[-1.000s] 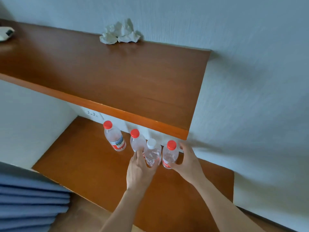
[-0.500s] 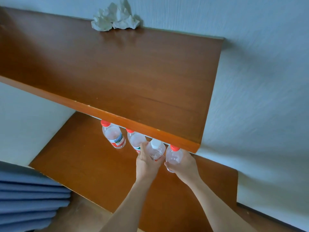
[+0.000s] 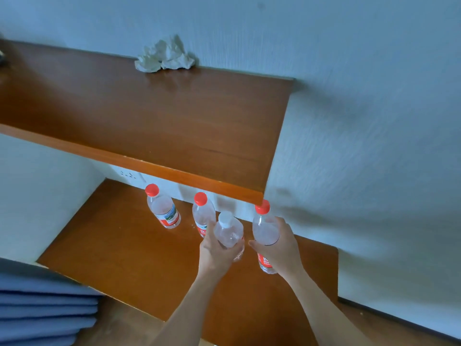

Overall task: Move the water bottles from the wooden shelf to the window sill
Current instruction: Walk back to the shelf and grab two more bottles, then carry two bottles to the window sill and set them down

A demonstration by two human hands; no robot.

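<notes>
Clear plastic is filling both your hands: your left hand point(image 3: 214, 253) is curling its fingers round a clear plastic bottle with a white cap point(image 3: 228, 231), and your right hand point(image 3: 279, 248) is wrapping round a taller clear bottle with a red cap point(image 3: 265, 228), its red label showing below your palm. Both are pointing cap-up over the lower brown wooden shelf point(image 3: 119, 245); whether their bases are touching it I cannot tell. Just beyond your left hand a second red-capped bottle point(image 3: 202, 213) is standing, and a third red-capped bottle point(image 3: 163, 208) farther to that hand's left. Crumpled white paper point(image 3: 164, 57) is lying on the upper wooden shelf point(image 3: 162, 116), well beyond both hands.
</notes>
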